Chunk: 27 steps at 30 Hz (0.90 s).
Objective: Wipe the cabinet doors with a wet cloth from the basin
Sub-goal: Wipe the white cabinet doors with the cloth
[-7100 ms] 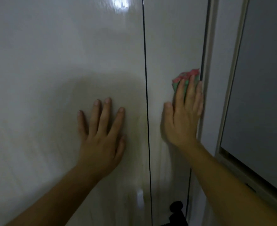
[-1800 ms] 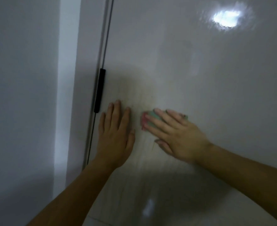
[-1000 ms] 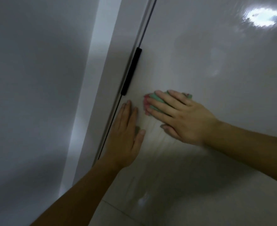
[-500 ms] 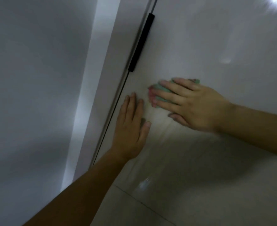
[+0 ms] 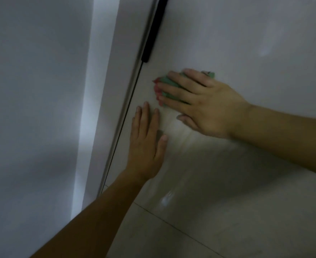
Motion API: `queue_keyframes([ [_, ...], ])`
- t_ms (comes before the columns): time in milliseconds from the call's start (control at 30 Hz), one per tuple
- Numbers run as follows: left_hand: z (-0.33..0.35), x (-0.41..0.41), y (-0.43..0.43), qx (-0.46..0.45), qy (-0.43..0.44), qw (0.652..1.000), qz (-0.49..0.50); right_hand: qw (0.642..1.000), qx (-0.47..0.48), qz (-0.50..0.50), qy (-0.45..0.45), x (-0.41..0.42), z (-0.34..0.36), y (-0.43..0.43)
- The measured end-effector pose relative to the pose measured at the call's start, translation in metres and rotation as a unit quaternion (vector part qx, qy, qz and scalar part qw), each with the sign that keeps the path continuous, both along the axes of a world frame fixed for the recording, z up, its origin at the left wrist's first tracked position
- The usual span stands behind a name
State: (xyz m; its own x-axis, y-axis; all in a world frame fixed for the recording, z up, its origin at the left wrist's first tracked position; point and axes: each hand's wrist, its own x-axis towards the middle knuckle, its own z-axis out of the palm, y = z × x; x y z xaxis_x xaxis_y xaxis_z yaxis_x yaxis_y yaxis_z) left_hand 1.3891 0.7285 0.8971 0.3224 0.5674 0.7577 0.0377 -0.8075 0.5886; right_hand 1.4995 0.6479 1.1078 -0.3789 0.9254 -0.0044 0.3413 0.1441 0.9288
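Where the edge seam (image 5: 122, 123) runs down centre-left of the frame, trouble could start: the cloth may snag there, or under the black handle (image 5: 154, 30) at upper centre. Left hand (image 5: 146, 138) lies flat on the cabinet door (image 5: 246, 43), fingers straight and together, holding nothing; likely to smear the damp gloss. Cloth (image 5: 169, 86), green and red, sits mid-frame beneath the right hand (image 5: 205, 105), whose fingers are straight, slightly spread, pressing rather than gripping. Unpinched, it could slide out. Basin not in view.
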Motion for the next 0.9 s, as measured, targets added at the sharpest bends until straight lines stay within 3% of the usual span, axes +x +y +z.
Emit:
queue_keyframes([
  [200, 0.012, -0.001, -0.011, -0.014, 0.042, 0.998, 0.044, 0.998, 0.025, -0.051, 0.022, 0.031, -0.029, -0.096],
  [400, 0.035, 0.018, -0.026, 0.058, 0.041, 0.997, 0.033, 0.977, 0.178, -0.045, 0.105, 0.027, -0.017, -0.078],
  [533, 0.03, 0.021, -0.023, 0.076, 0.058, 0.994, 0.052, 0.986, 0.124, -0.079, 0.083, 0.044, -0.09, -0.131],
  [600, 0.029, 0.021, -0.021, 0.08, 0.065, 0.993, 0.063, 0.989, 0.115, -0.064, 0.071, 0.052, -0.092, -0.143],
  [767, 0.029, 0.031, -0.042, 0.115, 0.069, 0.99, 0.041, 0.947, 0.274, -0.047, 0.158, 0.047, -0.061, -0.125],
  [900, 0.026, 0.036, -0.049, 0.13, 0.085, 0.987, 0.042, 0.952, 0.25, -0.092, 0.151, 0.058, -0.118, -0.158],
])
